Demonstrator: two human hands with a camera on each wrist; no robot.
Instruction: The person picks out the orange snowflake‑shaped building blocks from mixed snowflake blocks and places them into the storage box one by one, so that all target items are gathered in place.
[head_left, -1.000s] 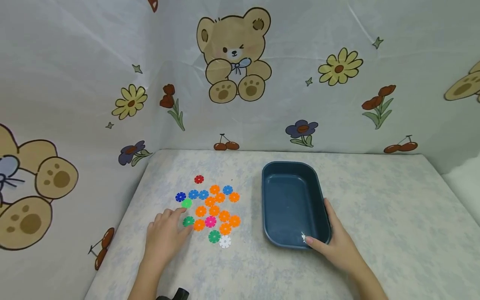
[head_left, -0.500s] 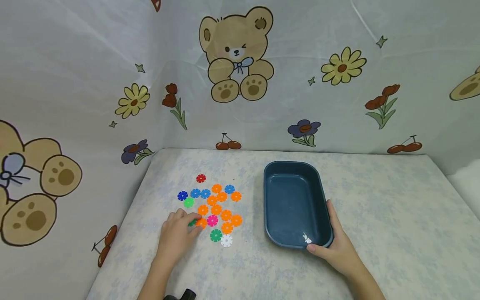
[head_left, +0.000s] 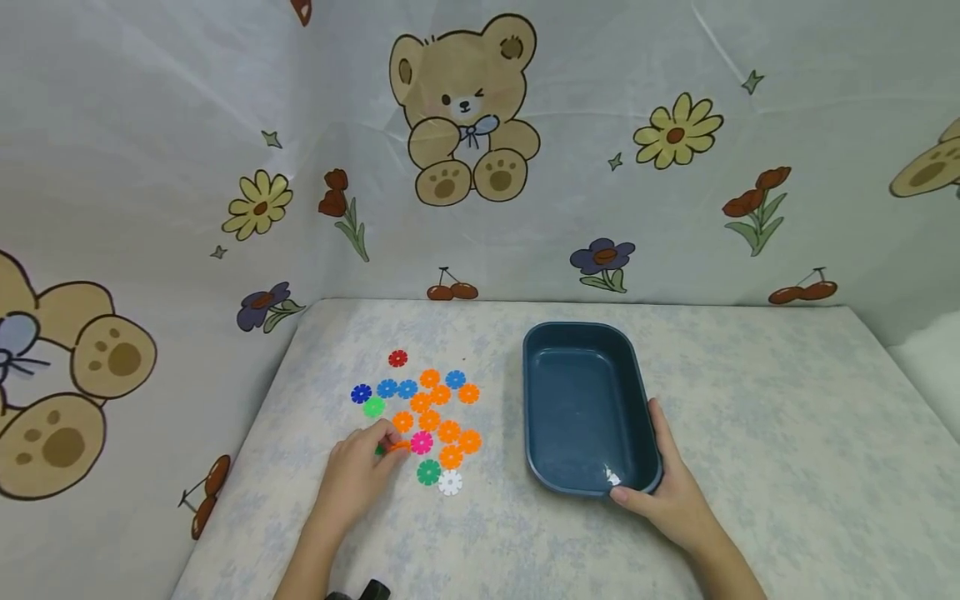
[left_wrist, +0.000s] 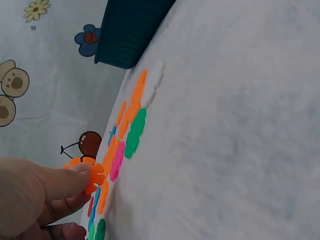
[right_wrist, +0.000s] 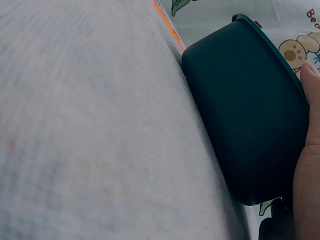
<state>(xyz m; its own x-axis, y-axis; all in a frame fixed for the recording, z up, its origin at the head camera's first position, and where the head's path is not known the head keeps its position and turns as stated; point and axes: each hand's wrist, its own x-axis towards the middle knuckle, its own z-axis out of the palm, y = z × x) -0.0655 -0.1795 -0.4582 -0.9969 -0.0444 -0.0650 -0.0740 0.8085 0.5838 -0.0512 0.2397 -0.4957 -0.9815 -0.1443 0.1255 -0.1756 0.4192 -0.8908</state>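
My left hand (head_left: 358,471) pinches an orange notched plastic disc (left_wrist: 96,176) between thumb and fingers. In the head view this disc stands tilted, just above a green notched disc (head_left: 379,450) partly hidden by the fingers. Close by lie a pink disc (head_left: 422,442), a light green disc (head_left: 373,407) and several more orange discs (head_left: 448,432). My right hand (head_left: 675,500) grips the near right corner of a dark blue rectangular plastic tub (head_left: 573,417), its thumb over the rim and its fingers along the outer side. Nothing lies inside the tub.
Around the pile lie a red disc (head_left: 398,358), a dark blue disc (head_left: 362,393), several lighter blue discs (head_left: 387,389) and a white disc (head_left: 450,482). The pale tabletop (head_left: 780,400) meets a bear-printed cloth (head_left: 525,250) behind and at the left.
My left hand moved right from beside the green discs to an orange disc, pinched it and tipped it up. The right hand has stayed on the tub's corner.
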